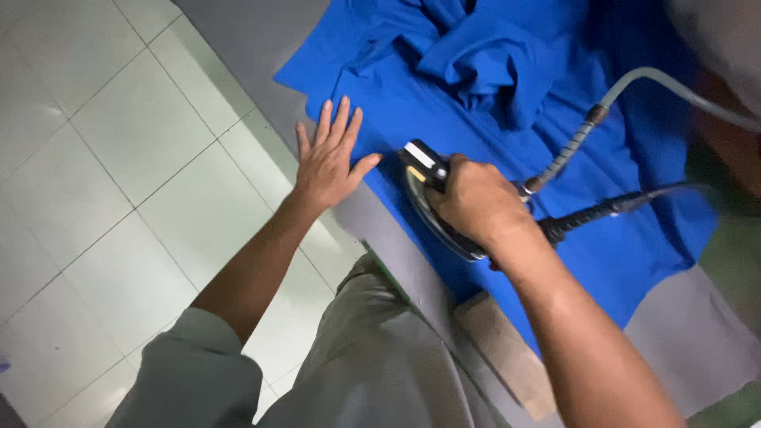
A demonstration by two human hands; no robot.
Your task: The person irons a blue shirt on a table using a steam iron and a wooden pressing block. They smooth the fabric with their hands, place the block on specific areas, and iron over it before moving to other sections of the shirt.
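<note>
The right hand (476, 202) has its grip wrapped around the iron (432, 198) on the blue cloth (476, 103); left of it, the left hand (329, 162) lies spread flat at the cloth's edge on the desk (380, 230).

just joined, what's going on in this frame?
A person is ironing a blue garment spread on a grey board. The right hand grips the iron, which sits on the cloth near the board's edge, with a hose and cord trailing off to the right. The left hand lies flat, fingers spread, on the garment's edge.
</note>
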